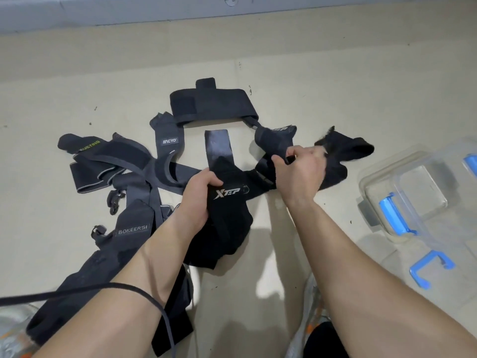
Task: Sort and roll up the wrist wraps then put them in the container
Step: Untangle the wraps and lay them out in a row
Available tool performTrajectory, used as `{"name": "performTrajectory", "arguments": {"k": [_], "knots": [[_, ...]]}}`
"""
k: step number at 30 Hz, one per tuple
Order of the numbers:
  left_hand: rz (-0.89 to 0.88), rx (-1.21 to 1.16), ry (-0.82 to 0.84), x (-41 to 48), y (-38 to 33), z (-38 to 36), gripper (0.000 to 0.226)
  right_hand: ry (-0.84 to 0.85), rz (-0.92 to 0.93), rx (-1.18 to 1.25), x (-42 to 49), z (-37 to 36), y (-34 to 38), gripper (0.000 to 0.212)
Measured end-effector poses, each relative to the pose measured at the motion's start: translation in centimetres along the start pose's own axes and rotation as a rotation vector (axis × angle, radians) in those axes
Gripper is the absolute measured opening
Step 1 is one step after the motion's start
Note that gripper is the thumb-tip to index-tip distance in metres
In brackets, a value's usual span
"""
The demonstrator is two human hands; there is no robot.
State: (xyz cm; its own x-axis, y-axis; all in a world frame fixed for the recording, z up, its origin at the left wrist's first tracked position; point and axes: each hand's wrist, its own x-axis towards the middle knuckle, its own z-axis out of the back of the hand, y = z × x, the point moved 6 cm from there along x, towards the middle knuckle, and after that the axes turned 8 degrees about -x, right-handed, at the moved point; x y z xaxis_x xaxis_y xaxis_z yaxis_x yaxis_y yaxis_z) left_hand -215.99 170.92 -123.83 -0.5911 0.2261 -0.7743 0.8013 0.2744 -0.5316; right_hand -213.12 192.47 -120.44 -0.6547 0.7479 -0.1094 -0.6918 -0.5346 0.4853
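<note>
wrist wraps (124, 171) heaped left on floor (335, 86), container (413, 192) right

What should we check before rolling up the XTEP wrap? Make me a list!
1. Left hand grips the XTEP wrap: ok.
2. Right hand pinches black fabric: ok.
3. Both hands hold the same wrap: cannot tell.
4. XTEP wrap free of the pile of wraps: cannot tell; they overlap.
5. XTEP wrap rolled: not ok, it hangs loose.
6. Container sits close by on the right: ok.
</note>
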Motion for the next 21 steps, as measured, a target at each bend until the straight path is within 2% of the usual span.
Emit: {"name": "performTrajectory", "arguments": {"k": [3,7,10,11,14,18,21], "knots": [[0.072,-0.080,-0.006,-1.0,0.0,0.2,0.025,0.205,-0.016,0.290,-1.7,0.6,0.1,0.031],[0.086,-0.132,0.014,-2.2,0.1,0.4,0.031,0.531,0.014,0.523,-5.1,-0.3,0.1,0.030],[0.185,-0.152,0.089,-2.8,0.9,0.6,0.054,0.719,0.102,0.523,-7.6,-0.7,-0.3,0.027],[0.214,-0.128,0.090,-2.9,1.3,0.9,0.056,0.745,0.135,0.485,-8.1,-0.9,-0.6,0.029],[0.268,-0.029,0.039,-3.0,2.4,1.7,0.046,0.783,0.145,0.421,-9.0,-1.4,-1.7,0.033],[0.237,-0.024,-0.029,-2.7,3.2,1.9,0.030,0.839,0.091,0.436,-9.6,-1.4,-2.2,0.034],[0.209,-0.070,0.009,-2.4,3.1,1.5,0.030,0.872,0.007,0.521,-9.2,-0.9,-1.6,0.021]]}}
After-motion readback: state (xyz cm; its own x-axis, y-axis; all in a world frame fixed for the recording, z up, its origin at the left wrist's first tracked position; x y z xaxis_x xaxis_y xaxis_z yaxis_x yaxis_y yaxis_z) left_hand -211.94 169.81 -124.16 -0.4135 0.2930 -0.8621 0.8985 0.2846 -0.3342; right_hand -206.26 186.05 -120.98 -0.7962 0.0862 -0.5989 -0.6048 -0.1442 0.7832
